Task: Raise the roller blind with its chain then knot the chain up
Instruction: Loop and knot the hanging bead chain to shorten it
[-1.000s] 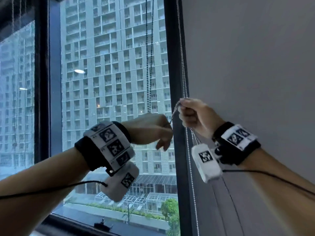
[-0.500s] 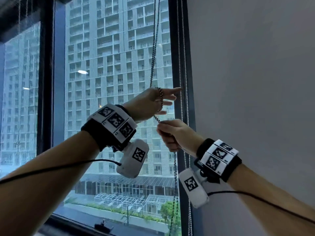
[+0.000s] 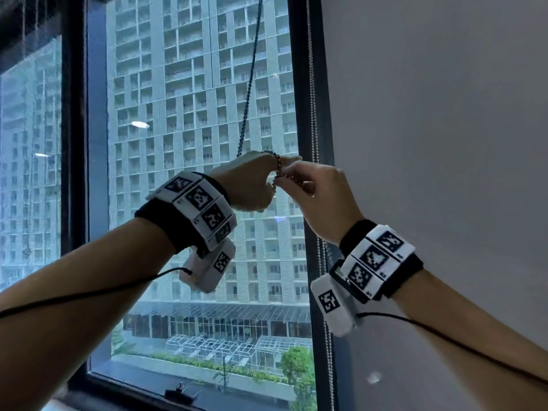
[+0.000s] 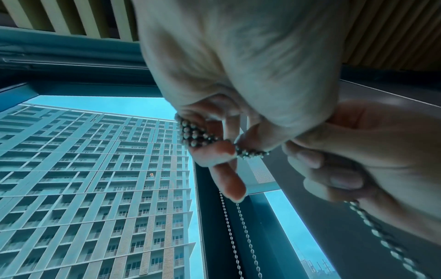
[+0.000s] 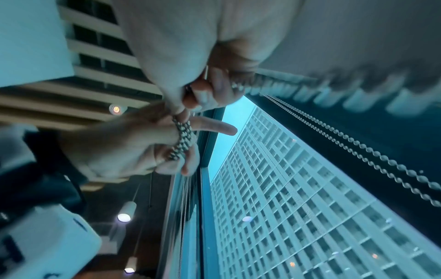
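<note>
A dark bead chain point(image 3: 248, 90) hangs down in front of the window glass to my left hand point(image 3: 275, 169). Turns of the chain point(image 4: 193, 134) are wound round that hand's fingers, which hold it, the index finger pointing out straight. My right hand point(image 3: 292, 178) is pressed against the left fingers from the right and pinches the chain point(image 5: 238, 85) between thumb and fingertips. A blurred length of chain point(image 5: 322, 90) trails off from the right hand. In the right wrist view the wound turns point(image 5: 182, 139) show on the left hand point(image 5: 133, 147). Both hands are raised at mid-window height.
A second, silver bead chain point(image 3: 312, 93) hangs in two strands along the dark window frame point(image 3: 299, 84), close behind the hands. A plain grey surface point(image 3: 430, 129) fills the right side. The window sill point(image 3: 124, 390) lies below; a tall building shows through the glass.
My right hand has come up from below the left hand and now meets its fingers. Both hands sit slightly higher. The chain stays wound round the left fingers.
</note>
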The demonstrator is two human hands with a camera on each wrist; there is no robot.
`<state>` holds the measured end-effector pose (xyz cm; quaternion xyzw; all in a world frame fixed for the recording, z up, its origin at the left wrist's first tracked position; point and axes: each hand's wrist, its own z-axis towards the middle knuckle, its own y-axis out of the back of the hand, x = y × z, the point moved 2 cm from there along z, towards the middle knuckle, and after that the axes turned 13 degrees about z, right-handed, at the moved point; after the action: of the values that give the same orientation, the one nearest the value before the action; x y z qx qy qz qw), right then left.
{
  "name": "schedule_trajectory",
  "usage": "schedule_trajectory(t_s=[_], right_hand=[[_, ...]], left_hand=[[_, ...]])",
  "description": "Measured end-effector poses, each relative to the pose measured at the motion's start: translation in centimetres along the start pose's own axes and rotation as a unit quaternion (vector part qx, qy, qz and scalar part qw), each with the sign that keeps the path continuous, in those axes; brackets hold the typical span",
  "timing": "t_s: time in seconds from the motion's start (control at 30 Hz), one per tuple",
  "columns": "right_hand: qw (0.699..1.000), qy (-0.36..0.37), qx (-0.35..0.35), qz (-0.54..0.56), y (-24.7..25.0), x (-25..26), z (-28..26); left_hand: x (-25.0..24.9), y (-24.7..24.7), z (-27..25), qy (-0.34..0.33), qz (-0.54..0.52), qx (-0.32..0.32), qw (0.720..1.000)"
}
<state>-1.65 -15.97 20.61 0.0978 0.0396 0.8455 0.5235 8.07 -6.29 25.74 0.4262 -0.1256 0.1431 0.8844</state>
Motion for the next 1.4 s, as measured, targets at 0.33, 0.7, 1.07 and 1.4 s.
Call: schedule_trajectory(t_s=[0.33, 0.7, 1.07, 1.4], right_hand=[[0.996, 0.082, -0.043, 0.006, -1.2, 0.1, 0.9], [0.95, -0.195, -0.152, 0.19, -1.8, -1.3, 1.4], [0.896, -0.27, -0.107, 0.336, -1.8, -0.5, 0.1], [0.866, -0.27, -0.112, 0.406, -1.3, -0.7, -0.4]], left_hand=[[-0.1, 0.4, 0.4, 0.002, -0.011, 0.016, 1.0], [-1.1, -0.6, -0.2, -0.033, -0.039, -0.093, 0.994], [-1.1, -1.1, -0.1, -0.033, -0.019, -0.082, 0.996], [-1.2, -0.9, 0.4, -0.031, -0.107, -0.071, 0.991]])
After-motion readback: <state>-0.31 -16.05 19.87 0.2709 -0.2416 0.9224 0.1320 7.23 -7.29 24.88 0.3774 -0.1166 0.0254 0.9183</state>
